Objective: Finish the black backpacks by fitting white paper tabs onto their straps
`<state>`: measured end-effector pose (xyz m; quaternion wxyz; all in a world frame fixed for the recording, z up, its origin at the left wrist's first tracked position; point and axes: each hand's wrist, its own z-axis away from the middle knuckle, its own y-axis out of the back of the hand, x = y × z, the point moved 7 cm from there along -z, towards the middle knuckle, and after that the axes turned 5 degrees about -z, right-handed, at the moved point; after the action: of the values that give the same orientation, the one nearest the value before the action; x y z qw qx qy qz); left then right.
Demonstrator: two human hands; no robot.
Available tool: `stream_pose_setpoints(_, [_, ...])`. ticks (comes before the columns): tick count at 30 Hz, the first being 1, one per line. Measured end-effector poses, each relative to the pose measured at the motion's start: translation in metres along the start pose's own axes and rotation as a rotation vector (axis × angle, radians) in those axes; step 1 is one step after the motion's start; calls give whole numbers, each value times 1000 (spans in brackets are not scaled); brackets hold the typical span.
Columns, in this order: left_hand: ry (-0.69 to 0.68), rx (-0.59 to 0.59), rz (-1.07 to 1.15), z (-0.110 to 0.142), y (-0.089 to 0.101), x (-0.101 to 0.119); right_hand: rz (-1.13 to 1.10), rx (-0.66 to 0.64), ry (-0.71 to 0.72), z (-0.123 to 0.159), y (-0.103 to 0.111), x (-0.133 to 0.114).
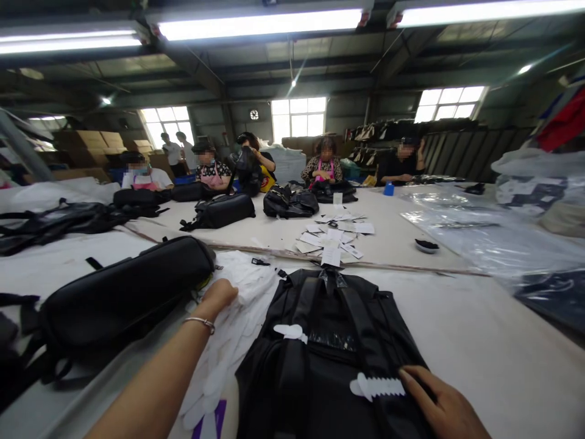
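Note:
A black backpack lies in front of me, straps facing up. One white plastic strip sits on its left shoulder strap; another white strip, with wavy edges, crosses the right one. My right hand grips the pack's right side, its fingertips beside the end of the wavy strip. My left hand, with a bracelet at the wrist, is closed over a heap of white strips left of the pack. Whatever it holds is hidden.
Another black bag lies at left. Paper tags are scattered beyond the backpack, with a small dish to their right. Clear plastic bags cover the right side. Several co-workers sit across the table among more black bags.

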<state>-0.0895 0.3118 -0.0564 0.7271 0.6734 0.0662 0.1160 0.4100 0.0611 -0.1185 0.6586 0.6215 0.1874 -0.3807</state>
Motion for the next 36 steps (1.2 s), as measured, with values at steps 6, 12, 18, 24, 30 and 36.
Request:
stream_pose_setpoints(6, [-32, 234, -63, 20, 23, -2, 3, 3, -2, -1, -1, 2])
stream_pose_setpoints(12, [-582, 259, -40, 61, -26, 69, -15, 23, 29, 2, 3, -7])
stream_pose_setpoints(18, [-755, 85, -11, 61, -64, 80, -32, 39, 67, 6, 9, -22])
stream_pose_setpoints(24, [-727, 79, 160, 103, 0, 97, -49, 47, 87, 9, 14, -29])
stream_pose_setpoints(30, [-785, -37, 263, 204, 20, 111, -32, 71, 112, 10, 16, -31])
stream_pose_setpoints(36, [-859, 22, -11, 231, 0, 113, -23, 78, 112, 14, 18, -34])
